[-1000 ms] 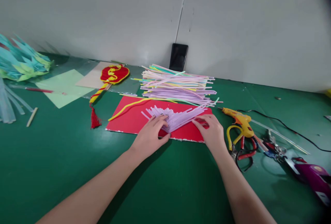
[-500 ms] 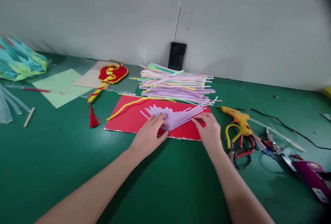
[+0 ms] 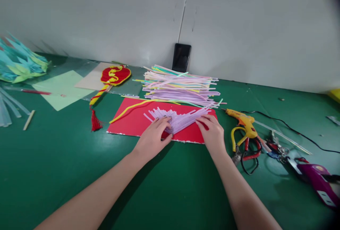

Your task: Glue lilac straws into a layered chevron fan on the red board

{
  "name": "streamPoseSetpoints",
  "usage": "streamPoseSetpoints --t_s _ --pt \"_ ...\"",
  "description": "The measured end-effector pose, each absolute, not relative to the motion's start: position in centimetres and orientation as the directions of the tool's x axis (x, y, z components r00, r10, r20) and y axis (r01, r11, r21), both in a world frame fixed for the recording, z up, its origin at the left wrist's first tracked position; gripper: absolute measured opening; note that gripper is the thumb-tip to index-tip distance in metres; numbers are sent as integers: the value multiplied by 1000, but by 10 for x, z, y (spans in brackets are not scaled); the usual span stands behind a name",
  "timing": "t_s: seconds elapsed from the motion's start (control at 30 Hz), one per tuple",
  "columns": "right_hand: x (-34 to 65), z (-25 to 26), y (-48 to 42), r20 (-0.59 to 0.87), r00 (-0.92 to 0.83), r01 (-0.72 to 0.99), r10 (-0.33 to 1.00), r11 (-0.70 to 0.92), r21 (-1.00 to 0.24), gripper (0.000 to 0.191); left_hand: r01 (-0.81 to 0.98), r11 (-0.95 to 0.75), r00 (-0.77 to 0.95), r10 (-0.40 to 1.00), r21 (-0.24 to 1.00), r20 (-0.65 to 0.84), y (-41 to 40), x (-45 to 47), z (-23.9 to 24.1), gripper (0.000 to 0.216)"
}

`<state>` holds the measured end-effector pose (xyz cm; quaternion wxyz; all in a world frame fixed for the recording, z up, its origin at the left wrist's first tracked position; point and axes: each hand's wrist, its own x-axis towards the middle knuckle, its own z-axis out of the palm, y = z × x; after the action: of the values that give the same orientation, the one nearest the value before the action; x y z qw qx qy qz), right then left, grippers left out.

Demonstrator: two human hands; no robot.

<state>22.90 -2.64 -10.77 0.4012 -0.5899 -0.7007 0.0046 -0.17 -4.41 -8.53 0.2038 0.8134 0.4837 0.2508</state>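
Note:
Lilac pipe cleaners (image 3: 183,121) form a V-shaped piece over a red board (image 3: 130,122). My left hand (image 3: 152,135) grips its left side, fingertips on top and thumb at the lower point. On the right side, my right hand (image 3: 213,130) pinches the lower edge of the longer strips between thumb and fingers. Part of the V is hidden beneath my left fingers. A bent yellow pipe cleaner (image 3: 126,111) lies along the board's upper left.
Behind the board is a pile of pastel pipe cleaners (image 3: 180,84), with a phone (image 3: 181,57) against the wall. A yellow glue gun (image 3: 245,122), pliers (image 3: 251,152) and a purple tool (image 3: 317,180) lie right. Leftward are a red tasselled fan (image 3: 117,76) and green paper (image 3: 63,88).
My right hand has shifted very slightly left along the edge of the lilac strips. My left hand keeps its place, and the view has moved a touch.

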Motion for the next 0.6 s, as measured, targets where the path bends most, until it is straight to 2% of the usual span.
streamPoseSetpoints --t_s 0.17,0.4,0.6 --pt "230 -108 -26 560 15 842 829 291 -453 14 685 -443 406 891 578 201 -44 -1 -85 8" --pt "230 -108 -27 499 29 805 866 275 -525 16 684 -445 408 890 578 203 -44 -2 -86 8" --pt "227 -106 -28 485 33 815 874 257 -519 18 682 -443 408 891 582 201 -44 -2 -85 9"
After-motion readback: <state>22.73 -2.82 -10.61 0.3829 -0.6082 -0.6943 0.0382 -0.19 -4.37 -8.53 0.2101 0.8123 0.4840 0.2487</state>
